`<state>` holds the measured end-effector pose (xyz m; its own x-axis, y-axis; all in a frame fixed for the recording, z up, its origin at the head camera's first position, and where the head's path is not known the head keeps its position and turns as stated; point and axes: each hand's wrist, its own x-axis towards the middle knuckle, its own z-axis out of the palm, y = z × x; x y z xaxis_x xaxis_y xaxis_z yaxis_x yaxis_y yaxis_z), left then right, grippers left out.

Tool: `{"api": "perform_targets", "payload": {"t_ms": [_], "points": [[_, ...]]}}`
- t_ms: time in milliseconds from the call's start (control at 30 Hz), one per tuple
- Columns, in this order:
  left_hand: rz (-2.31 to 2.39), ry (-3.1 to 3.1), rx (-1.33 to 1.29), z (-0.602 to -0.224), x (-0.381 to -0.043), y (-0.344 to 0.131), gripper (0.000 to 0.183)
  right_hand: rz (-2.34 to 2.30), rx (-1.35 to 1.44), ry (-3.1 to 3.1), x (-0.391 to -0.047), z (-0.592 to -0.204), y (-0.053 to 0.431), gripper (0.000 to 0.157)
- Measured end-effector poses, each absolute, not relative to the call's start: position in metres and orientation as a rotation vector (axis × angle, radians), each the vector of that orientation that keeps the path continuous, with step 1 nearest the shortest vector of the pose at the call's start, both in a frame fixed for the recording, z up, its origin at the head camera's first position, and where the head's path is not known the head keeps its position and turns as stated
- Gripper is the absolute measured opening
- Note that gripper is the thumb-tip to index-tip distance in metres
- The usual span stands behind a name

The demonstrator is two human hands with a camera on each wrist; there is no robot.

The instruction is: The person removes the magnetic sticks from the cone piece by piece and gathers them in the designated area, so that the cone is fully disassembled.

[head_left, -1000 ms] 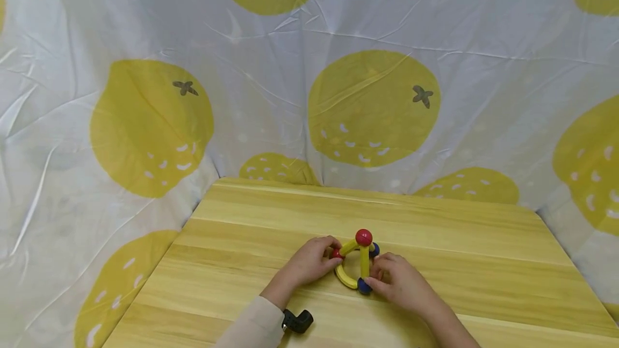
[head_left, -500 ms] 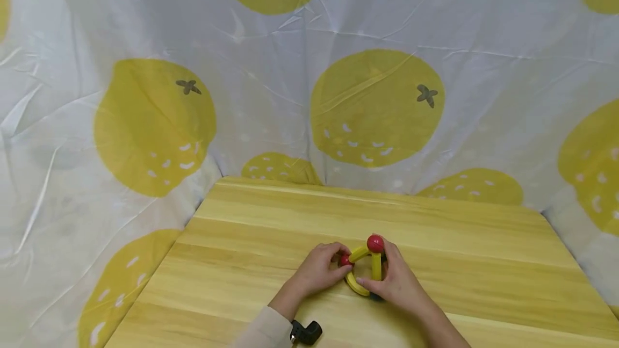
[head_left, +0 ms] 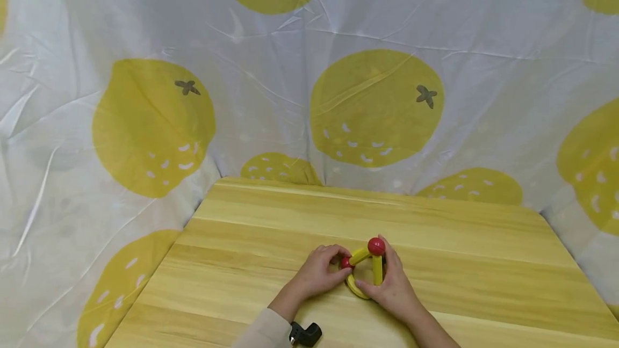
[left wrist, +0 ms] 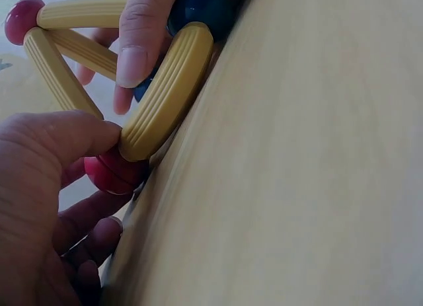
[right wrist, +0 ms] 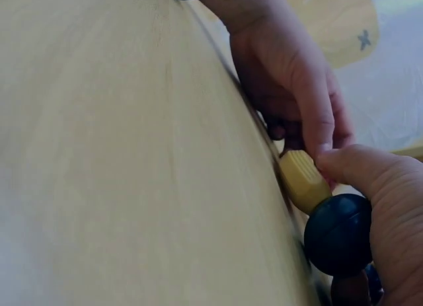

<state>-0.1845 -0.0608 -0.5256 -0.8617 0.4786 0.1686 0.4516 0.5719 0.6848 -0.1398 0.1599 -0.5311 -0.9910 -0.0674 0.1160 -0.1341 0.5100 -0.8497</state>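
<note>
A pyramid-like frame of magnetic rods and balls stands on the wooden table (head_left: pixel 271 230). Its top is a red ball (head_left: pixel 376 246), from which straight yellow rods (left wrist: pixel 61 73) slope down. My left hand (head_left: pixel 314 272) pinches the lower red ball (left wrist: pixel 114 172) at the left corner between thumb and fingers. My right hand (head_left: pixel 397 290) grips the right side of the frame, thumb in front and fingers behind. A curved yellow rod (left wrist: pixel 168 91) runs along the bottom between the red ball and a dark blue ball (right wrist: pixel 338 234). In the head view, the right hand hides the blue balls.
A cloth (head_left: pixel 261 95) printed with yellow lemons hangs behind the table and along its sides. A black wrist device (head_left: pixel 306 333) sits on the left wrist, close above the tabletop, beside a light sleeve (head_left: pixel 266 329).
The frame has shifted slightly right and nearer. My right hand has moved from beside the near blue ball to around the frame's right side, covering the blue balls. The left hand keeps its pinch.
</note>
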Motion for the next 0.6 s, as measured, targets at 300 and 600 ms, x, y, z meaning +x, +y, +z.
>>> {"api": "perform_targets", "payload": {"t_ms": [300,600], "points": [[1.326,2.679,0.749,-0.522,-0.181,-0.059,0.025,1.452,0.242,-2.662,-0.139,-0.535,0.16,0.11],[1.691,2.568,0.823,-0.497,-0.173,-0.04,0.031,1.539,0.3,-2.626,-0.137,-0.533,0.161,0.116]]}}
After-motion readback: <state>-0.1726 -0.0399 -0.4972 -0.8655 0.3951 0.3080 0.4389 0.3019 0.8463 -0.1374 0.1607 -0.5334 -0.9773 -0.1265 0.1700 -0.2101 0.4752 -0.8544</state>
